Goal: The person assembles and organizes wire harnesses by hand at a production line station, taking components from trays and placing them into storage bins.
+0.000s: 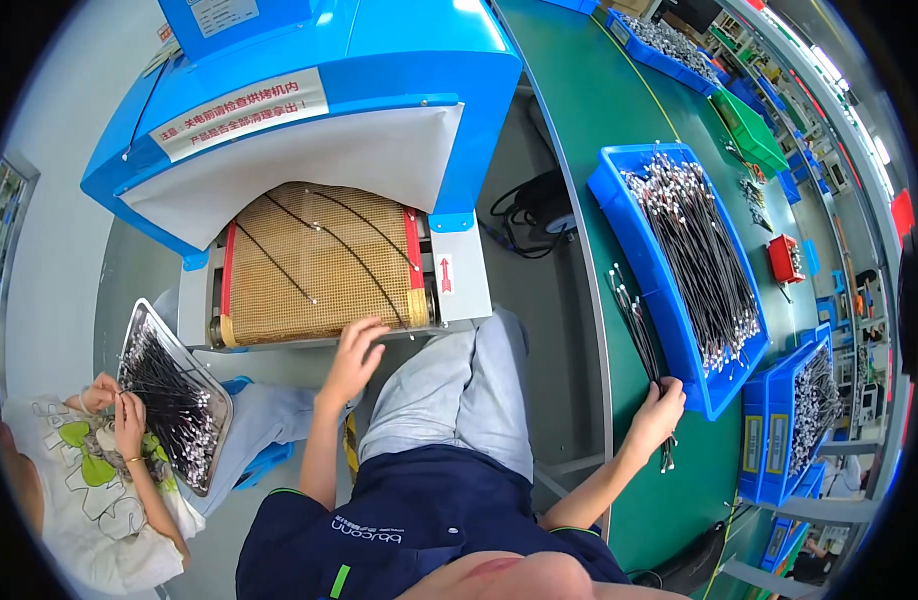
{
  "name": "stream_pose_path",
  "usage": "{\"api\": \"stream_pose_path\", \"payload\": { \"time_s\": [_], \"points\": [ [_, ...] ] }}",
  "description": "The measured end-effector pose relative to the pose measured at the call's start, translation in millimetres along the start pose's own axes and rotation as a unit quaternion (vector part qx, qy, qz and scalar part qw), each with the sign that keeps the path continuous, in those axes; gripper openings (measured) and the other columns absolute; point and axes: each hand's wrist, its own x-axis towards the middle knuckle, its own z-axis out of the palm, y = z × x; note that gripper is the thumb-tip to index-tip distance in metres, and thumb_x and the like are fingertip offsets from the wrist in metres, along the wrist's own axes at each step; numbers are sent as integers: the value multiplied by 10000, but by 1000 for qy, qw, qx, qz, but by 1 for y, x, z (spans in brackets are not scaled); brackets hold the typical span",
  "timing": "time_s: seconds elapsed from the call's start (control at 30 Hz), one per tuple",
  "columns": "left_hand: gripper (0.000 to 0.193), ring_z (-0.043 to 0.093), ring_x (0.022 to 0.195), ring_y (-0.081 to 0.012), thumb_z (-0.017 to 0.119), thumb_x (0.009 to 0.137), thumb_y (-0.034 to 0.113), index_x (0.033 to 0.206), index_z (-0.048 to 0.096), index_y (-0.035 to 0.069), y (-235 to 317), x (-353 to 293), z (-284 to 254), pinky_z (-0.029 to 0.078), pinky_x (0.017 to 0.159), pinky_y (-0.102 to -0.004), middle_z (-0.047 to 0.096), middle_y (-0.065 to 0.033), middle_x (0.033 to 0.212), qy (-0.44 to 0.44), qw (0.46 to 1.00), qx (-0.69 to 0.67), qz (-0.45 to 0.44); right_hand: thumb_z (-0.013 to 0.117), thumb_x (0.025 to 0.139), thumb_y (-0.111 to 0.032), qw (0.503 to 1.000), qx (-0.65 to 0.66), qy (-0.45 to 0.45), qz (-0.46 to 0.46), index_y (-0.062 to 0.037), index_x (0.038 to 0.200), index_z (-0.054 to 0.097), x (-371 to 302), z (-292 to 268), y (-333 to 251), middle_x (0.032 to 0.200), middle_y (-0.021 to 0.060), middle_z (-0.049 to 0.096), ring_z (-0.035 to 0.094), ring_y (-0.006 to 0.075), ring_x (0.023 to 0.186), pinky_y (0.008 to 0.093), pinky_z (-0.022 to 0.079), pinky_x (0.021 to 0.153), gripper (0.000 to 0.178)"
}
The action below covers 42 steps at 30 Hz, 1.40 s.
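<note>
My left hand (354, 362) is at the front edge of a tan mesh conveyor belt (269, 325), fingers apart and nothing seen in them. Several thin black cables with small pale ends lie spread on the belt. One black cable (374, 272) reaches the front edge near my left fingertips. On the green table, my right hand (661, 412) is closed around a bundle of black cables (634, 325), whose lower ends stick out below the fist. Beside that hand stands a blue bin (609, 195) filled with similar cables (694, 265).
A blue machine housing (419, 35) with a white curtain (299, 165) covers the belt's far part. At left, another person's hands (114, 400) work at a metal tray (224, 425) of cables. More blue bins (769, 430) and a red box (782, 258) stand right.
</note>
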Motion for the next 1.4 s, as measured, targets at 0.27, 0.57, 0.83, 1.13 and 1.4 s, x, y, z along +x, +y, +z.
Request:
{"api": "stream_pose_path", "payload": {
  "time_s": [0.27,0.57,0.83,1.13,1.4],
  "points": [
    [256,435,1162,-295,567,849,91,1104,569,80,6,-23,19,367,974,-377,476,-102,1218,-40,999,-23,-16,579,837,-87,998,23,53,-16,-27,918,541,-4,-6,2,861,146,557,540,328,798,420,430,703,108],
    [260,432,1169,-298,565,851,79,1111,560,78,19,-19,22,367,978,-376,468,-105,1233,-50,999,-14,-7,565,880,-79,967,178,181,-10,1,962,598,0,-27,-5,880,148,631,608,244,775,321,478,714,120],
    [425,382,1220,-313,566,857,103,1258,438,54,53,1,27,326,1020,-385,392,-125,1316,31,999,-10,20,661,755,16,907,226,-91,-345,-52,930,670,-53,-18,-77,850,105,652,633,207,755,288,492,605,188],
    [140,567,801,-275,560,847,98,977,583,53,50,-4,13,473,712,-354,541,-99,853,-93,996,2,3,673,743,32,833,324,-267,-362,-15,881,658,-81,31,-107,800,97,630,597,193,640,269,463,561,146],
    [159,584,810,-295,548,873,166,969,619,60,50,-17,36,485,703,-365,568,-107,838,-153,986,-67,3,653,750,-53,774,347,-339,-406,-41,840,659,-92,59,-112,803,95,628,616,266,740,342,497,627,91]
  ]
}}
